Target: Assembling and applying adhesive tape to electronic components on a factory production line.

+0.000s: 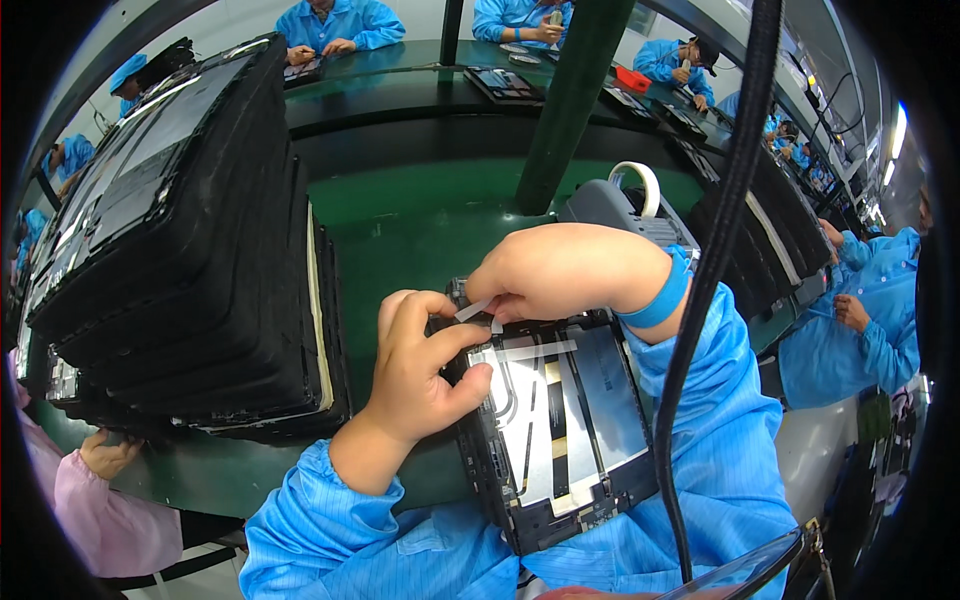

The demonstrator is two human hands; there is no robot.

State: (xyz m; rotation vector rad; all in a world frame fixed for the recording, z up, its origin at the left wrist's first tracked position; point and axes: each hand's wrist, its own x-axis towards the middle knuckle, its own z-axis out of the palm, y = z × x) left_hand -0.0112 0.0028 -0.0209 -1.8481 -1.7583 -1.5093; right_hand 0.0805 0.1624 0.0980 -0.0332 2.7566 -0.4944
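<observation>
An opened tablet (622, 390) with a black frame and silver inner plate lies tilted before me, its lower end close to my lap. My right hand (560, 270) reaches across its far edge, fingertips pinched on a thin whitish tape strip (474, 310). At the tablet's far left corner is my left hand (420, 365), index finger bent toward the strip and thumb apart from it, touching or just above the plate. Another pale strip (540, 350) lies across the plate's upper part. My right palm hides part of the far edge.
Tall stacks of black tablet trays (190, 240) stand at left. A grey tape dispenser (625, 210) sits beyond my right hand, near more stacked trays (760, 235). A black cable (725, 220) hangs in front, beside a green post (575, 110). Several co-workers in blue sit around; a pink sleeve (110, 515) shows at left.
</observation>
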